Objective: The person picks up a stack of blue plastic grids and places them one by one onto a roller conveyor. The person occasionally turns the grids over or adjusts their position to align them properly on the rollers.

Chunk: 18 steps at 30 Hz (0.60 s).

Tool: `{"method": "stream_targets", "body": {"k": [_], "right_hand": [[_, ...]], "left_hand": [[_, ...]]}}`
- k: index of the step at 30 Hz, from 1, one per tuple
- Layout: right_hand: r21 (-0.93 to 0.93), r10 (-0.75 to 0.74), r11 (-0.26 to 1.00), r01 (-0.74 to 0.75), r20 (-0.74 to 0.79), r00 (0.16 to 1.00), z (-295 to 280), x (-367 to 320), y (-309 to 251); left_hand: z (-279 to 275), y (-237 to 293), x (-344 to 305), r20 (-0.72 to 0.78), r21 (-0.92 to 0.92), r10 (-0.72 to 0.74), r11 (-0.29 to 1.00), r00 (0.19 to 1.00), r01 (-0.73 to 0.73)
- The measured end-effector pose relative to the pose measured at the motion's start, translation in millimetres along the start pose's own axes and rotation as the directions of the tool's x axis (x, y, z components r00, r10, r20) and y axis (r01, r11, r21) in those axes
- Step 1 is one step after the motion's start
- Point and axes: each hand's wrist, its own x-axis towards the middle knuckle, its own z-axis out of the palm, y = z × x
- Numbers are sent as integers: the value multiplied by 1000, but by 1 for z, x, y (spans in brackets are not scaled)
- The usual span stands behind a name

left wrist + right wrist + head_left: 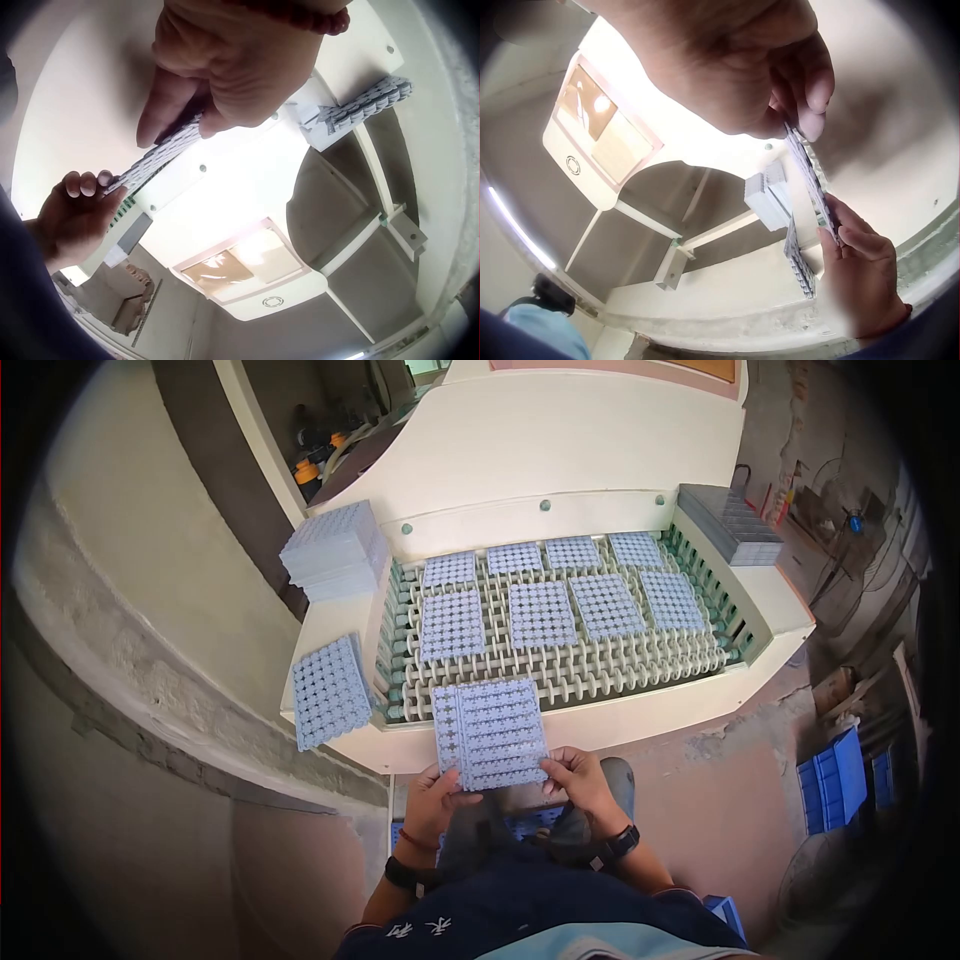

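Roller machine (590,445) with roller bed (590,685); a panel stack (335,552) stands on the left ledge (367,618), a dark stack (728,525) at the right, presumably to leave the roller bed free. Eight pale-blue panels (542,613) lie there in two rows, apparently spaced against overlap. At the near side, the held panel (490,735) is pinched thumb-to-finger near its near corners by the left hand (433,800) and right hand (583,778), probably for steadiness.

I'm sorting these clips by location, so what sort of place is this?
Probably a factory or workshop: gridded panels lie on the roller bed of a large machine, a stack of similar panels sits on its left edge, and a blue crate is off to the right.
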Motion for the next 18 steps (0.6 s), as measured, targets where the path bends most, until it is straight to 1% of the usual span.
{"method": "stream_targets", "body": {"k": [2, 3, 5, 7, 9, 10, 11, 12, 13, 15, 16, 17, 18], "right_hand": [[19, -27, 999, 28, -48, 998, -14, 2, -6], [64, -62, 996, 66, -69, 996, -25, 7, -1], [22, -82, 996, 86, -154, 985, -41, 11, -9], [20, -91, 995, 95, -161, 983, -55, 21, -11], [22, -95, 995, 101, -180, 979, -61, 28, -15], [5, -64, 998, 67, -199, 978, -61, 32, -19], [-12, -36, 999, 35, -216, 976, -61, 35, -23], [-66, -75, 996, 60, -260, 963, -60, 36, -27], [-68, -72, 996, 56, -265, 962, -63, 36, -28], [-170, -125, 983, 64, -377, 918, -78, 33, -30], [-133, -116, 989, 65, -419, 900, -86, 30, -32], [-96, -137, 990, 106, -430, 892, -102, 29, -27], [-103, -151, 988, 116, -461, 875, -113, 25, -29]], "left_hand": [[-11, 1, 6, -22, 24, 68, 997, 997, -67], [-12, 6, 7, -31, 17, 59, 998, 998, -59], [-10, 19, 14, -78, 66, 69, 996, 995, -64], [-19, 23, 21, -91, 60, 52, 997, 994, -46], [-27, 22, 30, -74, -11, 19, 1000, 997, -20], [-25, 22, 33, -109, -41, 10, 999, 994, -14], [-23, 22, 35, -104, -46, 4, 999, 995, -9], [-22, 23, 36, -92, -90, 12, 996, 996, -20], [-22, 24, 36, -82, -132, 18, 991, 996, -29], [-20, 24, 34, -94, -154, 25, 987, 995, -40], [-20, 23, 33, -105, -171, 39, 984, 994, -56], [-20, 22, 33, -99, -175, 26, 984, 995, -43], [-21, 22, 32, -113, -191, 26, 980, 993, -47]]}}
